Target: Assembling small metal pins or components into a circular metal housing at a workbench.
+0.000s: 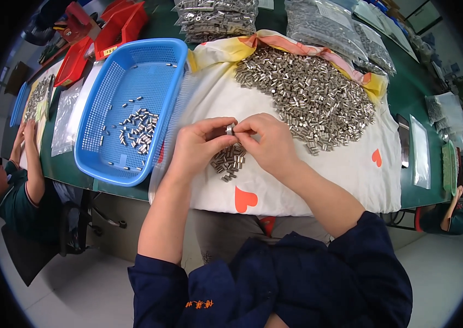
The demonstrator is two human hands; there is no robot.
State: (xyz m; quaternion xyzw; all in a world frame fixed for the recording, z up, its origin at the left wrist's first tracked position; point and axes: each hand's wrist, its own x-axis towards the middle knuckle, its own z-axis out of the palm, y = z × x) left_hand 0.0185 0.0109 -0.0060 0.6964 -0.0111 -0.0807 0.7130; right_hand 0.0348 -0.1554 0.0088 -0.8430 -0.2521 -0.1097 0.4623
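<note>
A small silvery round metal part (230, 129) is pinched between the thumb and forefinger of my left hand (196, 145). My right hand (268, 143) meets it from the right, its fingertips pressed together; whatever they hold is hidden. Both hands are over a small pile of short metal cylinders (229, 164) on a white cloth (319, 188) with red hearts. A much larger heap of the same cylinders (319, 98) spreads beyond my right hand, against the cloth's bunched yellow and pink far edge.
To the left, a blue mesh basket (85, 158) holds loose cylinders. Red bins (122, 30) stand behind it. Bags of metal parts (218, 19) and more filled bags (324, 27) line the back of the green table. Two co-workers sit at far left (18, 186) and far right (455, 216).
</note>
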